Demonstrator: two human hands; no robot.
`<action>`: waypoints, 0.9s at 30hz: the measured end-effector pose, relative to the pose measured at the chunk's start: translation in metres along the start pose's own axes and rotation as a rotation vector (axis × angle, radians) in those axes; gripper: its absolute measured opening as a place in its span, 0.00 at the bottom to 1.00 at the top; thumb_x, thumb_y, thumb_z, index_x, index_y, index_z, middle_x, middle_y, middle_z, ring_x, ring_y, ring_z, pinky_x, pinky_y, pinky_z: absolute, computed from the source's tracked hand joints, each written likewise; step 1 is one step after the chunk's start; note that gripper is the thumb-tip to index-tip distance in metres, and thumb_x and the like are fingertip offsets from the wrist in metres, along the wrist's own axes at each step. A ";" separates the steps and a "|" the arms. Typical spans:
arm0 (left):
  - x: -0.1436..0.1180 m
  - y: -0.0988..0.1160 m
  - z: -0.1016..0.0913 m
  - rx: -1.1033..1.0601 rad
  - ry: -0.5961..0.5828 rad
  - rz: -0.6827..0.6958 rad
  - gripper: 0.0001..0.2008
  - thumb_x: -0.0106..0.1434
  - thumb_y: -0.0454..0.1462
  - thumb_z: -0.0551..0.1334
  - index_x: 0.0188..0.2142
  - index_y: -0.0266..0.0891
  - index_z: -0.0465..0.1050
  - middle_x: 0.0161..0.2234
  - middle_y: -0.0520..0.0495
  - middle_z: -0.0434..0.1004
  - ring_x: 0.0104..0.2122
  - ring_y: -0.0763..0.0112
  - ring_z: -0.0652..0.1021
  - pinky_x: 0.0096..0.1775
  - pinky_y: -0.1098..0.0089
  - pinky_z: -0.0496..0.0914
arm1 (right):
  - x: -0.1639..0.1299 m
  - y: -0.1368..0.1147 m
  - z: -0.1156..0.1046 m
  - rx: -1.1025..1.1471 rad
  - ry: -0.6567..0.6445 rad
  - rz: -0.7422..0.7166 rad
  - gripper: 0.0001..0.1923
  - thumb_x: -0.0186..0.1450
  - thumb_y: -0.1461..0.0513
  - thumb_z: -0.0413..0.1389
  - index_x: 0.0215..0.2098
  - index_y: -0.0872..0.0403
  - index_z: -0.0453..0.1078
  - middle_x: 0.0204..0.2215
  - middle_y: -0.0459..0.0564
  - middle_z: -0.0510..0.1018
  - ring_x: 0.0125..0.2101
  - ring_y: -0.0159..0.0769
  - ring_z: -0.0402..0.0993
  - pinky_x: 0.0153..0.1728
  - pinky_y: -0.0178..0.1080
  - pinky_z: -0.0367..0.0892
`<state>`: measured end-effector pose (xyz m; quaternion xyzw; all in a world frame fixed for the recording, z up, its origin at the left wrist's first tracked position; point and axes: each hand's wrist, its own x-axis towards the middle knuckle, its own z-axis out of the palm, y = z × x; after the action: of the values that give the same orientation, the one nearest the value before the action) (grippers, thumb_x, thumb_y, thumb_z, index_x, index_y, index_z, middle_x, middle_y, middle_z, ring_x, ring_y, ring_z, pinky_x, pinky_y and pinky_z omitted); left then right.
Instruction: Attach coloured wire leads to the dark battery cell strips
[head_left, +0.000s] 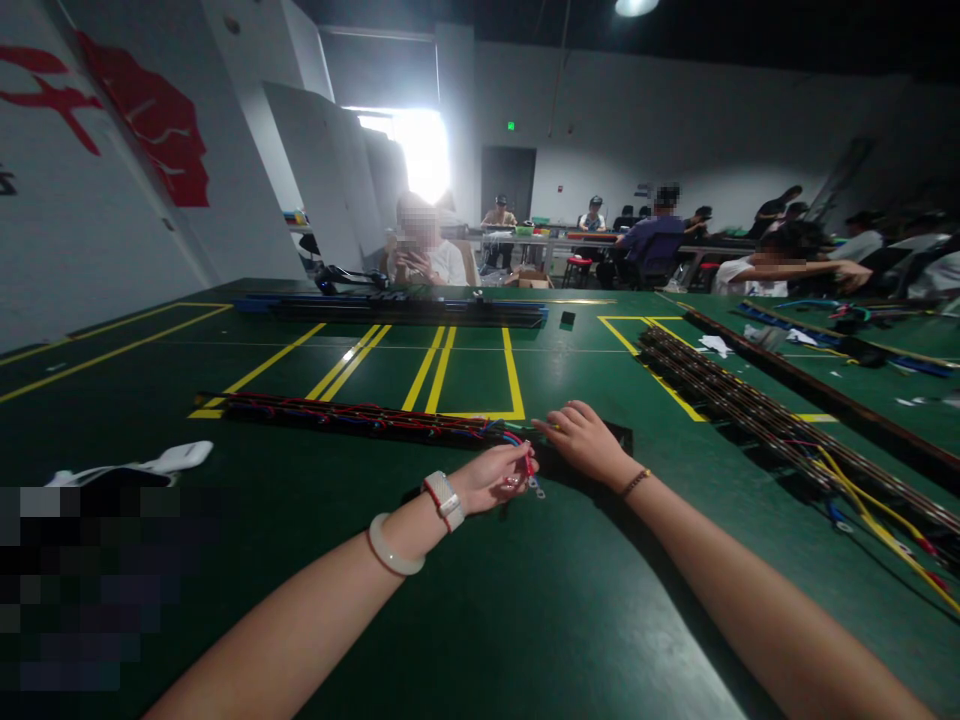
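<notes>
Near the middle of the green table [465,620], both forearms stretched forward, hands side by side. Left hand [491,478] curled, fingertips pinching a red wire [529,466] with a small ring terminal dangling below. Right hand [585,440] laid palm down, fingers loosely spread, pressing on the right end of the long wired strip [352,417]. Strip's long axis ran left to right, stretching away leftward from both hands across the yellow floor-style markings [442,370]. Left hand nearer the loose wire ends; right hand nearer the strip's end. Bare green surface open toward the near edge. Further strips [750,405] well apart on the right, a white cloth [142,465] on the left.
</notes>
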<state>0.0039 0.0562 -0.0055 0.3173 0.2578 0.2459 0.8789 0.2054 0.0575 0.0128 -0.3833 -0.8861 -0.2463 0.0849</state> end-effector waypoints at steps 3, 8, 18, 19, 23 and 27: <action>0.000 -0.001 0.001 0.022 0.021 0.003 0.13 0.68 0.37 0.50 0.31 0.33 0.66 0.23 0.50 0.67 0.14 0.86 0.61 0.15 0.82 0.54 | -0.006 -0.005 -0.004 0.134 0.020 -0.117 0.19 0.69 0.63 0.42 0.55 0.54 0.64 0.37 0.53 0.75 0.36 0.38 0.65 0.47 0.43 0.57; -0.002 -0.002 0.006 -0.042 0.036 0.026 0.15 0.68 0.40 0.48 0.32 0.34 0.67 0.24 0.49 0.67 0.15 0.84 0.61 0.16 0.81 0.53 | -0.006 -0.010 -0.006 0.366 0.084 -0.096 0.20 0.68 0.57 0.44 0.54 0.56 0.64 0.36 0.55 0.75 0.36 0.38 0.66 0.42 0.42 0.60; 0.007 -0.009 0.007 -0.001 0.130 0.112 0.10 0.67 0.33 0.48 0.30 0.35 0.62 0.24 0.49 0.65 0.14 0.85 0.59 0.17 0.81 0.51 | 0.044 -0.013 -0.020 0.487 -0.002 0.437 0.24 0.71 0.54 0.34 0.37 0.54 0.69 0.32 0.52 0.77 0.32 0.36 0.72 0.32 0.35 0.60; 0.008 -0.009 0.006 -0.006 0.128 0.113 0.10 0.67 0.33 0.48 0.29 0.35 0.62 0.23 0.50 0.65 0.14 0.85 0.59 0.17 0.81 0.51 | 0.056 -0.013 -0.025 0.431 -0.050 0.444 0.25 0.71 0.54 0.34 0.37 0.54 0.70 0.31 0.52 0.77 0.31 0.36 0.72 0.30 0.34 0.59; 0.009 -0.010 0.002 -0.039 0.135 0.119 0.09 0.65 0.34 0.53 0.28 0.35 0.63 0.22 0.51 0.65 0.16 0.82 0.64 0.19 0.80 0.56 | 0.106 -0.027 -0.035 0.136 -0.199 0.330 0.22 0.71 0.56 0.38 0.39 0.55 0.72 0.29 0.57 0.78 0.29 0.41 0.75 0.29 0.37 0.59; 0.006 -0.010 -0.002 -0.080 0.144 0.128 0.07 0.62 0.30 0.55 0.27 0.35 0.63 0.21 0.53 0.64 0.19 0.81 0.67 0.23 0.79 0.62 | 0.139 -0.052 -0.031 0.073 -0.249 0.183 0.14 0.66 0.65 0.46 0.33 0.57 0.74 0.30 0.60 0.79 0.33 0.43 0.75 0.34 0.40 0.60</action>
<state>0.0101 0.0536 -0.0157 0.2791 0.2894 0.3338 0.8526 0.0706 0.0995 0.0675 -0.4867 -0.8595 -0.1559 0.0103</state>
